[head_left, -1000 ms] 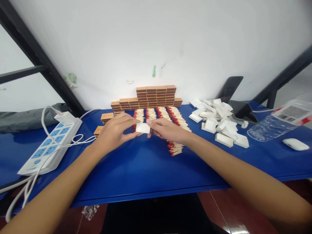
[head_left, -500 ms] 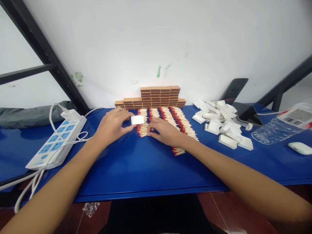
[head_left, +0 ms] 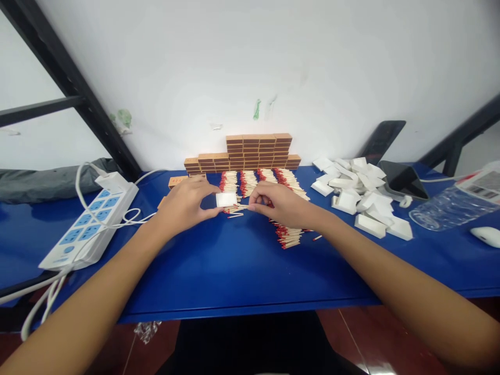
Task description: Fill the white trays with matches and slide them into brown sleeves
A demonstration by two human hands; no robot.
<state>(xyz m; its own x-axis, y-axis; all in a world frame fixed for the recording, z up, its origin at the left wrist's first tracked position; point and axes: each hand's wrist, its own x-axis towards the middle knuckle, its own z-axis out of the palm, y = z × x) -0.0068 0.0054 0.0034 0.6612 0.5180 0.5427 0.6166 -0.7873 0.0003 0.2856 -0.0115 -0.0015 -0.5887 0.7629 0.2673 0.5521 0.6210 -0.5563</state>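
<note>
My left hand [head_left: 190, 204] grips a small white matchbox tray [head_left: 226, 199] by its edges, between thumb and fingers. Just right of it, my right hand [head_left: 279, 203] is closed in a pinch on matches [head_left: 242, 207] that point toward the tray. Red-tipped matches [head_left: 291, 182] lie behind both hands in several long rows. A smaller pile of matches [head_left: 289, 237] is in front of my right wrist. Brown matchboxes [head_left: 258, 151] are stacked against the wall beyond the rows. Part of the matches is hidden by my right hand.
White trays [head_left: 353, 187] lie heaped at the right. Beyond them are a phone [head_left: 383, 140], a dark tablet-like device [head_left: 404, 179], a clear plastic container [head_left: 449, 205] and a white mouse [head_left: 486, 235]. At the left sits a power strip [head_left: 91, 221] with cables. An orange matchbox [head_left: 177, 180] is behind my left hand.
My left hand and the tray have shifted slightly right. My right hand has moved right and a little up, and matches now show at its fingertips and loose below the tray.
</note>
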